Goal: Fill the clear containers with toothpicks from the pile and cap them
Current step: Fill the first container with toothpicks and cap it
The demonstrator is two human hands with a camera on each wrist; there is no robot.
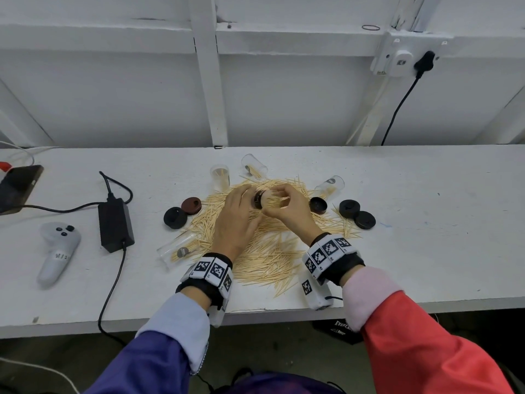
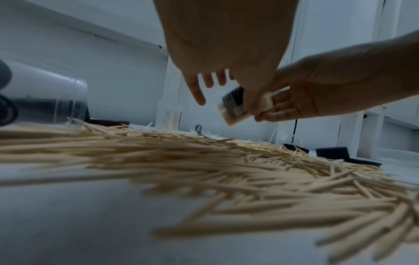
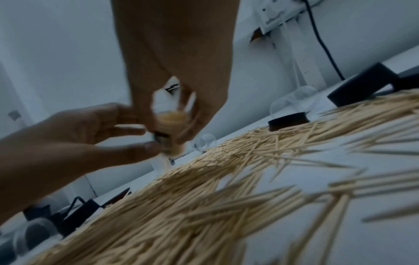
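Note:
A clear container (image 1: 272,202) packed with toothpicks is held level above the toothpick pile (image 1: 270,245). My right hand (image 1: 281,204) grips its body, fingers curled round it. A dark cap (image 1: 258,201) sits on its left end, and my left hand (image 1: 248,204) pinches that cap between thumb and fingers. The right wrist view shows the left thumb (image 3: 145,148) against the cap (image 3: 161,141) and the container (image 3: 173,120) in my right fingers. In the left wrist view the container (image 2: 235,107) is blurred, and the left hand's other fingers (image 2: 199,95) stick out straight.
One clear container (image 1: 220,176) stands upright behind the pile; others lie on their sides (image 1: 254,166) (image 1: 329,184) (image 1: 179,248). Loose caps lie left (image 1: 175,218) (image 1: 191,205) and right (image 1: 318,205) (image 1: 349,209) (image 1: 365,220). A power adapter (image 1: 115,224), controller (image 1: 56,248) and phone (image 1: 18,187) lie far left.

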